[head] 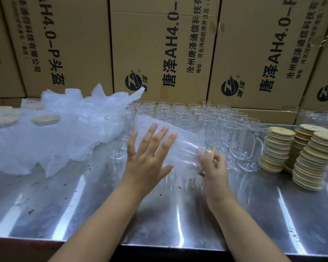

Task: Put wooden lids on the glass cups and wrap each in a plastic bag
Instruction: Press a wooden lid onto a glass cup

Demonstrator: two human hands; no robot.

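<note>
Stacked cardboard boxes (159, 44) wall off the back of the scene I am watching remotely. Below them a steel table (83, 205) fills the frame. A heap of plastic bags (55, 133) lies at its 10 o'clock, a block of empty glass cups (187, 114) stands at 12, and stacks of wooden lids (311, 156) lean at 3.

At the centre is the bagged cup (180, 142), turned on its side and, as I judge it, held up off the steel. Its long axis runs from its base at 10 o'clock down to its mouth at 4 o'clock.

The left hand (146, 159) lies flat against the near side of the wrap, fingers straight and spread, gripping nothing. The right hand (212, 169) is curled at the 4 o'clock end and pinches the bag there. The cup's wooden lid (211, 150) shows edge-on just above its fingers.

The open end of the bag appears to be at the lid, so I judge the right hand is the nearer one to close it, with the left steadying the barrel.
</note>
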